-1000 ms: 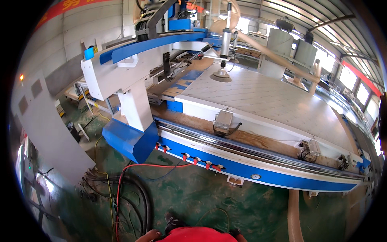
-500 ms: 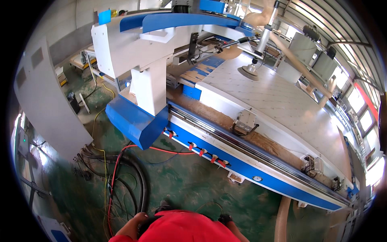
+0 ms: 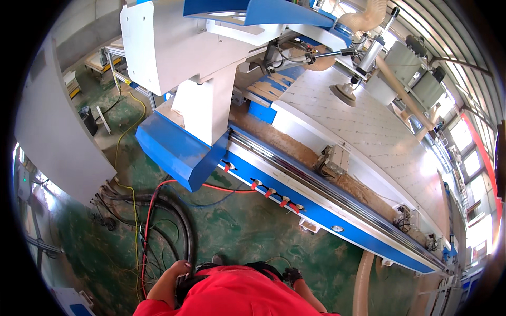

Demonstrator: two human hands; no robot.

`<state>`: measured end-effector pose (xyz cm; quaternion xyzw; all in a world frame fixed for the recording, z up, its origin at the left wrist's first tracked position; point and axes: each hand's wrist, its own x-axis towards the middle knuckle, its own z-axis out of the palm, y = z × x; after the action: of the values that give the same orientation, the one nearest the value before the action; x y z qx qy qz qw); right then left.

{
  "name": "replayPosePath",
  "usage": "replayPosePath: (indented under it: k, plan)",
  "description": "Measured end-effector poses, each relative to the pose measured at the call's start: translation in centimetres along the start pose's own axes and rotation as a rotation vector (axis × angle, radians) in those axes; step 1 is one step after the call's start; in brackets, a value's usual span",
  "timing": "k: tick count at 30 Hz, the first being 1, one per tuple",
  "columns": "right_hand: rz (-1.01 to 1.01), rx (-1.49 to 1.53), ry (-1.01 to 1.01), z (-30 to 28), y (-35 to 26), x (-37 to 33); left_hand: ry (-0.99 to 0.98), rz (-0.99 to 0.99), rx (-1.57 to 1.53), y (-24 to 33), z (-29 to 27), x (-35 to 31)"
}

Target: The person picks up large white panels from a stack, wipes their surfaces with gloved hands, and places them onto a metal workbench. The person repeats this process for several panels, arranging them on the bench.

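My left hand [image 3: 182,267] hangs low beside my red shirt, above black hoses on the green floor; its fingers are too small and curled from view to read. On the other side, my right hand [image 3: 291,274] wears a dark glove and hangs by my hip, its fingers blending together. Neither hand touches the machine. Ahead stands a large blue and white gantry machine [image 3: 208,105] with a long rail [image 3: 316,195]. Several red-handled valves [image 3: 270,193] line its blue side. A pale, patterned panel [image 3: 369,126] lies on the bed, under a round suction pad [image 3: 343,95].
Thick black hoses [image 3: 184,226], a red hose [image 3: 151,210] and a yellow cable [image 3: 135,221] cross the floor at left. A tall grey cabinet [image 3: 58,131] stands there. A ribbed beige duct [image 3: 362,284] runs down at lower right. Sawdust [image 3: 279,137] lies along the rail.
My view has shifted, and the gantry looks larger and nearer. Both hands show slightly higher in the picture, still hanging at my sides.
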<state>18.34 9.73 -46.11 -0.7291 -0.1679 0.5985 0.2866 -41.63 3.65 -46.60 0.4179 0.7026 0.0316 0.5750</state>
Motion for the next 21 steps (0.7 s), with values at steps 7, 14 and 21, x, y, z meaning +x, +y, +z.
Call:
replayPosePath:
  k: [7,14,21]
  plan:
    - [-0.05,-0.28,-0.184,-3.9,1.6,6.5,-0.356,0.123,0.19,3.0,0.5,2.3]
    - [0.085,-0.023,0.039,1.7,-2.6,3.1,-0.383,0.03,0.073,-0.9,-0.8,2.2]
    - [0.078,-0.109,-0.029,2.7,-0.2,3.4,-0.334,0.034,0.158,-1.4,-0.2,0.9]
